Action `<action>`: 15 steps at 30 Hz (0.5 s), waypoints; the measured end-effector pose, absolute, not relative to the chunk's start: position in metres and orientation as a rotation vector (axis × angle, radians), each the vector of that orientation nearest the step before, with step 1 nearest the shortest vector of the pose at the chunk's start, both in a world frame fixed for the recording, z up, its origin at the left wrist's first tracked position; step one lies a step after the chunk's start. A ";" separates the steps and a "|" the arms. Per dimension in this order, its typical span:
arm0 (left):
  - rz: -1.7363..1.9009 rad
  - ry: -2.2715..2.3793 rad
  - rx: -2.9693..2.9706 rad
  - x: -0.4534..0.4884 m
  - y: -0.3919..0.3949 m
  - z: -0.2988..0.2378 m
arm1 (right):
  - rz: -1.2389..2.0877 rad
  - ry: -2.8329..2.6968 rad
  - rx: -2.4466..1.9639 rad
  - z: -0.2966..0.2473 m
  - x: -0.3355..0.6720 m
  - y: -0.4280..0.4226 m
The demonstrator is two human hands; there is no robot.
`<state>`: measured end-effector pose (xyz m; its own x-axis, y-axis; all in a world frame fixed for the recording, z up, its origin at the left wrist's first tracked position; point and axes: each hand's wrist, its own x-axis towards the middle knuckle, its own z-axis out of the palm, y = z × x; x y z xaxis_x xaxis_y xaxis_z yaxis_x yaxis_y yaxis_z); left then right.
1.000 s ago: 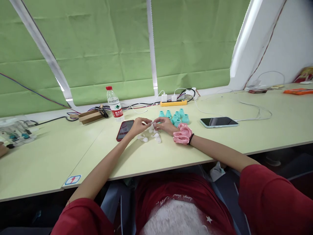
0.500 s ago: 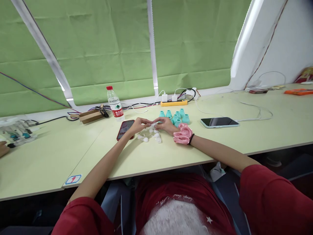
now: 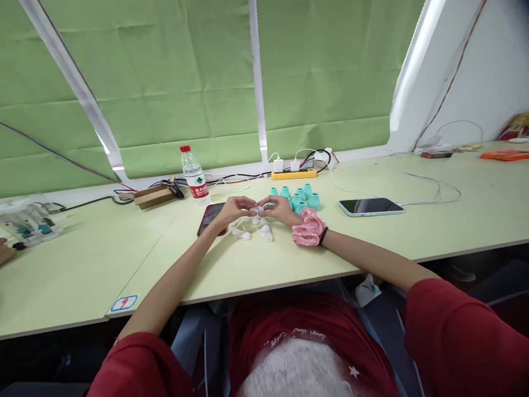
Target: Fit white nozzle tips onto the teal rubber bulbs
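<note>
My left hand [image 3: 235, 209] and my right hand [image 3: 281, 210] meet over the table, fingertips pinched on a small translucent white piece [image 3: 258, 210] between them. Its exact kind is too small to make out. Just below the hands lie several loose white translucent pieces [image 3: 244, 235], some with rounded ends. Beyond my right hand stand several turquoise cone-shaped cups [image 3: 314, 200] with narrow tops, grouped together. Partly under my left wrist is a phone in a red case [image 3: 210, 217]. A pink scrunchie [image 3: 308, 227] and a dark band circle my right wrist.
A water bottle with a red cap [image 3: 194, 176] stands at the back, beside a cardboard box [image 3: 154, 196]. Behind the cups is a yellow power strip [image 3: 293, 174] with chargers. A cabled phone [image 3: 371, 207] lies to the right. Another person's hand [image 3: 5, 252] shows at far left.
The fingers of both hands have shifted slightly around the small white piece, which now shows more between the fingertips. The things on the table stay where they were.
</note>
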<state>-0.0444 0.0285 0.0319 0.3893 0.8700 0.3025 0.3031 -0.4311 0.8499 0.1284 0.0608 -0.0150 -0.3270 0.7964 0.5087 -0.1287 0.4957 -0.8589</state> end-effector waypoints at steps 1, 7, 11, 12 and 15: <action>1.019 1.010 1.941 -0.044 0.029 0.032 | 1.050 -1.635 -0.591 -0.015 0.128 0.061; 0.924 0.986 1.915 -0.045 0.033 0.027 | 1.019 -1.633 -0.609 -0.016 0.129 0.060; 0.910 1.019 1.899 -0.046 0.035 0.025 | 1.015 -1.645 -0.635 -0.016 0.129 0.060; 0.911 1.023 1.895 -0.046 0.035 0.026 | 1.020 -1.645 -0.637 -0.016 0.129 0.060; 0.907 1.021 1.875 -0.043 0.032 0.027 | 1.041 -1.648 -0.632 -0.016 0.130 0.061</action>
<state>-0.0430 0.0318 0.0274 0.4173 0.8845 0.2087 0.3115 -0.3550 0.8815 0.1295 0.0605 -0.0156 -0.3214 0.8133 0.4851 -0.0884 0.4843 -0.8704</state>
